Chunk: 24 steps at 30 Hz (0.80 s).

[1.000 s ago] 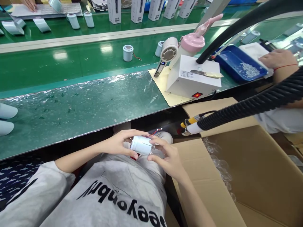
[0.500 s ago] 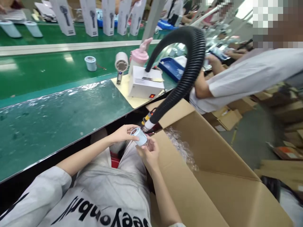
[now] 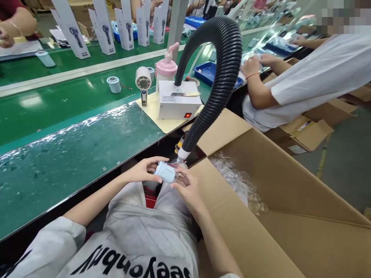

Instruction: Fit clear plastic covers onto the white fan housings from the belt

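Observation:
Above my lap, a light-blue cylindrical housing (image 3: 165, 172) lies tilted on its side between my two hands. My left hand (image 3: 143, 170) is closed round its left end, thumb below and fingers above. My right hand (image 3: 189, 189) pinches a clear plastic piece (image 3: 180, 178) at the housing's right end; fingers partly cover it, so how far the two fit together cannot be seen. Thin dark wires come out near the top of the housing. Just above my hands hangs the white tip (image 3: 183, 153) of a black ribbed hose (image 3: 228, 73).
The hose rises from a white box (image 3: 179, 106) with a lit red switch. A handheld fan (image 3: 143, 83), a pink-lidded bottle (image 3: 166, 68) and another blue housing (image 3: 114, 85) stand on the green bench. A cardboard carton (image 3: 278, 193) with clear plastic pieces (image 3: 234, 177) is at my right. A co-worker's arm (image 3: 261, 90) is beyond.
The blue housing has turned from a steeper tilt to lying more sideways and moved slightly left and down. Both hands moved with it, keeping their hold. My view has shifted somewhat.

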Available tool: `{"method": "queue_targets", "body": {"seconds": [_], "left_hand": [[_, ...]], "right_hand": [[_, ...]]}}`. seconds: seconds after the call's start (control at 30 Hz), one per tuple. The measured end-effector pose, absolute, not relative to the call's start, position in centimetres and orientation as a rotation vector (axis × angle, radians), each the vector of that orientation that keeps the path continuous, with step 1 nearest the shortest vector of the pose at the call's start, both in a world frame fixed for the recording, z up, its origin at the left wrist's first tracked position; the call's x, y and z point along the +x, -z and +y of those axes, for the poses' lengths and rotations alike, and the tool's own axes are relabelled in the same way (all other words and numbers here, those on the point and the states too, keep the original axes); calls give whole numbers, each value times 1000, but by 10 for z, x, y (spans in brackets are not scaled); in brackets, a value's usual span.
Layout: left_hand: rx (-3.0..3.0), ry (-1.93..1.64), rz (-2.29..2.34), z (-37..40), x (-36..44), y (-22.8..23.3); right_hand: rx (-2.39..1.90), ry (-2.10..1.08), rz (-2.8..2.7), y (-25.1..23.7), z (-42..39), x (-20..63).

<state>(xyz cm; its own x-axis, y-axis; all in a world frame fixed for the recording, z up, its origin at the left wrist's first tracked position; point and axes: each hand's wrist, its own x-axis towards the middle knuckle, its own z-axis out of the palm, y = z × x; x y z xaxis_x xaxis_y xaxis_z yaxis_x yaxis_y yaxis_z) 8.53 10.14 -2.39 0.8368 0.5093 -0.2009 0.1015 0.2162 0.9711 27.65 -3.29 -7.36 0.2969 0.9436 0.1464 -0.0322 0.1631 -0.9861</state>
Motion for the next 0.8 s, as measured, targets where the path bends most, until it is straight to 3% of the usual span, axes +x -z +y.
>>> {"method": "queue_targets", "body": {"seconds": [0.3,0.6,0.8], "left_hand": [[1747,-438,317,69,48,-5],[1783,-457,294,61,38,-14],[1564,-263,477,58,41,-18]], "right_hand": [[-1269,-927,-1364,11,-59,267],[-1192,-1041,-1271,3,-63,260],[-1268,-763,-1471,5,-72,258]]}}
